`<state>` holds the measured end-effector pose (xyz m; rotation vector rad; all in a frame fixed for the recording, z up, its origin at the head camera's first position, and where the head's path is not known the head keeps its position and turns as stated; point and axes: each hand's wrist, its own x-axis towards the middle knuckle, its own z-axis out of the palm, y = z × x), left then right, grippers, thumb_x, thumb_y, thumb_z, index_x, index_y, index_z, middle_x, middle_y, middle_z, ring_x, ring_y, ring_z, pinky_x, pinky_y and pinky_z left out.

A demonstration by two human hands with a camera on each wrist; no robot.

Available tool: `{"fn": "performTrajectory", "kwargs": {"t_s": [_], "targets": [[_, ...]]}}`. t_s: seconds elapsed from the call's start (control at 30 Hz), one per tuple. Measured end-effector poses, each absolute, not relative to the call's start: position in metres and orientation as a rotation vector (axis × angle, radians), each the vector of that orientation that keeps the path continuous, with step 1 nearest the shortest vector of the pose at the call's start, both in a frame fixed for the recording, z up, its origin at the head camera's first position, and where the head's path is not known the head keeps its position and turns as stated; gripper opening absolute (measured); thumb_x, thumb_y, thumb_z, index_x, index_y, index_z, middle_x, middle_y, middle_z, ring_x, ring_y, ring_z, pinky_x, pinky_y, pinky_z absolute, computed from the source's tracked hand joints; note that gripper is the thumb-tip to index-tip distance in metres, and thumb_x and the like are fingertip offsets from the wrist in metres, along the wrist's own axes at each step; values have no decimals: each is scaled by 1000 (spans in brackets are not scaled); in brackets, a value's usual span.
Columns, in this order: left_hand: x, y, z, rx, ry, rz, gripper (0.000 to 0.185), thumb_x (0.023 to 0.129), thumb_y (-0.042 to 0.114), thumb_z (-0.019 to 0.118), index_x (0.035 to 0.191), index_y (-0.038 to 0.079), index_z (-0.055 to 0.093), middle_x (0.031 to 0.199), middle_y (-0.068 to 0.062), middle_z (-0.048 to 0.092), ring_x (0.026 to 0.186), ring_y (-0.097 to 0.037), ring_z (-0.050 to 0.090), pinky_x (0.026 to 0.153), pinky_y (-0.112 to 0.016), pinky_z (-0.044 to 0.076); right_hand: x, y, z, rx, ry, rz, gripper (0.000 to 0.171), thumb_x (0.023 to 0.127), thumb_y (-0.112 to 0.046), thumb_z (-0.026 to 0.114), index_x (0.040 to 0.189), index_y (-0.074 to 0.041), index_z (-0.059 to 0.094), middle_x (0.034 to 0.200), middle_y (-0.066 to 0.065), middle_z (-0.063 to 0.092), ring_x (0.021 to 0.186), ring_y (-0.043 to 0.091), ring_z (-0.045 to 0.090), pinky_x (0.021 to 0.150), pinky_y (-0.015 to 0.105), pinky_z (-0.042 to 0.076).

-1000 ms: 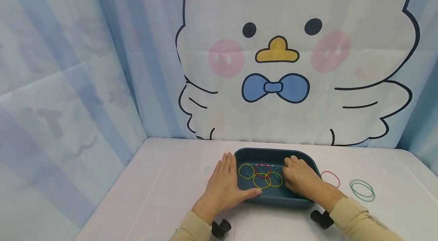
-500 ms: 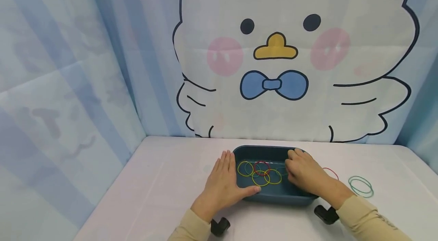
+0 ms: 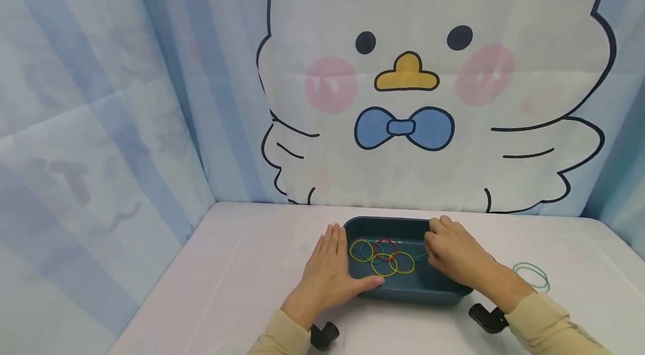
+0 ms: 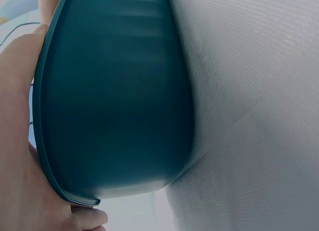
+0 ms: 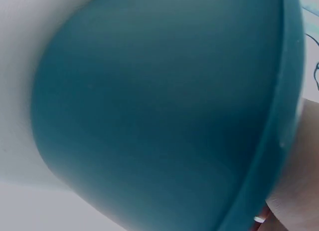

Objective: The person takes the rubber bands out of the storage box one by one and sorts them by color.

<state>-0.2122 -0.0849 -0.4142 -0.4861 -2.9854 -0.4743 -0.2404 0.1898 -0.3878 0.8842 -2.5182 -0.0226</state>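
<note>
A dark teal plastic tray (image 3: 393, 294) sits on the table, holding yellow rubber bands (image 3: 361, 251), a red rubber band (image 3: 386, 250) and green ones, partly overlapping. My left hand (image 3: 330, 274) rests along the tray's left end with straight fingers, its thumb stretched over the front rim. My right hand (image 3: 456, 251) is above the tray's right end, fingers curled. At its fingertips a green rubber band (image 3: 421, 257) shows, pinched and drawn narrow; the fingertips are partly hidden. In the right wrist view the tray's outer wall (image 5: 159, 111) covers most of the hand.
Green rubber bands (image 3: 534, 276) lie on the white table (image 3: 242, 282) right of the tray. A red band beside the tray is almost wholly hidden by my right arm. Behind the table hangs a cloth (image 3: 403, 176) printed with a cartoon bird.
My right hand has moved right and slightly up toward the tray's right rim, and the green band at its fingertips has shifted right with it. The left hand stays in place.
</note>
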Motion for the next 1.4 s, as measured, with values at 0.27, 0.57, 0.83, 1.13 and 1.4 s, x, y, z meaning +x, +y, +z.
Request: {"fn": "performTrajectory", "kwargs": {"t_s": [0.27, 0.57, 0.83, 1.13, 1.4], "targets": [[-212, -83, -413, -490, -2985, -465, 126, 76, 90, 44, 157, -3, 17, 165, -20, 16, 155, -32, 13, 125, -47, 18, -238, 197, -382, 871, -2462, -1, 20, 71, -5, 78, 67, -13, 60, 71, -3, 43, 69, 15, 37, 58, 27, 29], [-212, -84, -414, -475, -2997, -463, 125, 76, 89, 45, 157, -1, 15, 165, -18, 16, 155, -31, 13, 126, -46, 18, -234, 206, -375, 805, -2492, -10, 19, 73, -6, 77, 68, -13, 60, 71, -4, 41, 69, 14, 34, 60, 29, 31], [-213, -85, -415, -476, -2994, -476, 125, 76, 89, 46, 157, -2, 16, 165, -18, 17, 155, -31, 14, 125, -46, 18, -231, 214, -370, 788, -2500, -1, 26, 69, -5, 79, 66, -17, 56, 71, -6, 39, 69, 13, 33, 61, 28, 30], [-211, -85, -414, -476, -2981, -461, 125, 76, 89, 46, 157, -2, 17, 165, -19, 18, 155, -31, 14, 125, -46, 19, -228, 219, -360, 786, -2458, -7, 20, 69, -3, 79, 69, -12, 61, 72, -4, 42, 69, 14, 34, 60, 27, 30], [-210, -83, -413, -481, -2991, -481, 125, 76, 89, 46, 157, -2, 16, 165, -19, 17, 155, -31, 14, 125, -46, 18, -225, 223, -357, 783, -2472, -17, 20, 69, -4, 78, 70, -13, 60, 72, -4, 42, 69, 14, 34, 59, 27, 29]]}}
